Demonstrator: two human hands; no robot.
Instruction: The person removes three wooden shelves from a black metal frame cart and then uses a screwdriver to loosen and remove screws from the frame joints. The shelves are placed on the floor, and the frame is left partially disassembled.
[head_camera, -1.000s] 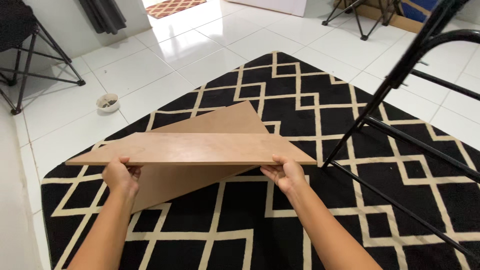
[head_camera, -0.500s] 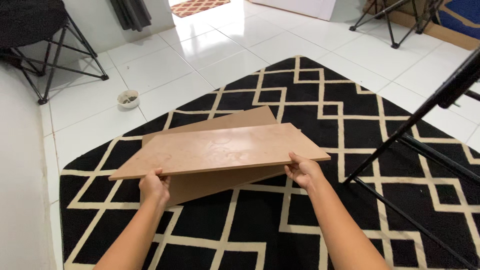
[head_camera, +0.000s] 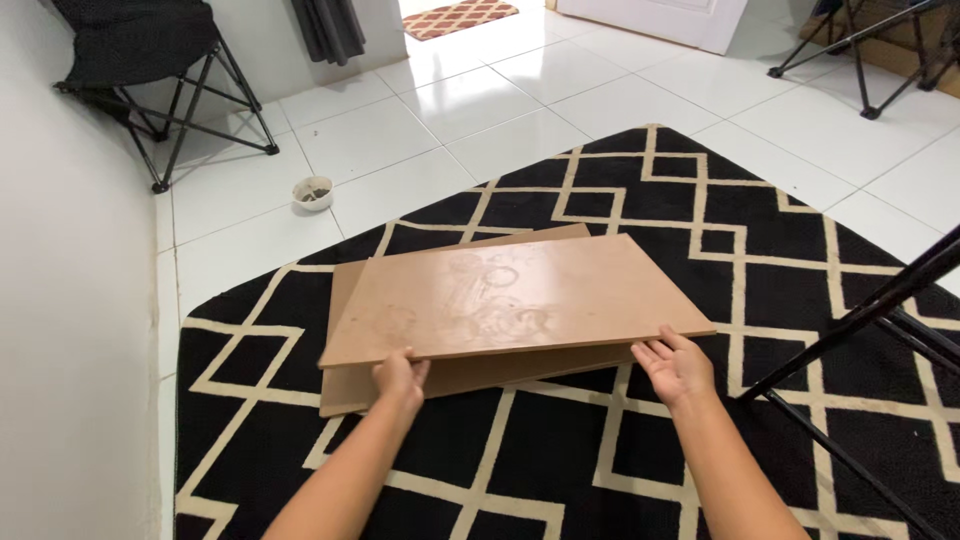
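Where the white wall (head_camera: 70, 300) runs down the left edge, a black folding chair (head_camera: 150, 60) stands against it on glossy white floor tiles (head_camera: 520, 100), and a small round bowl (head_camera: 313, 192) sits on the tiles just beyond the far-left edge of the rug (head_camera: 550, 460). The rug is black with a cream lattice of lines, flat and woven-looking.

On the rug lie two thin brown boards. The upper board (head_camera: 510, 300) is a smooth rectangle with a faint sheen and pale ring marks; its long axis runs left to right across the rug, the right end swung slightly nearer the person. It rests on the lower board (head_camera: 345, 395), a duller, cardboard-like sheet whose corners show at the far edge and the near-left.

The left hand (head_camera: 400, 380) is at the near-left edge of the upper board, fingers curled under the rim, gripping it. The right hand (head_camera: 678, 368) is at the near-right corner, fingers spread and slack, fingertips touching the board's edge without clasping it.

Right of the boards, a black metal frame (head_camera: 870, 320) of slanted bars crosses the rug.
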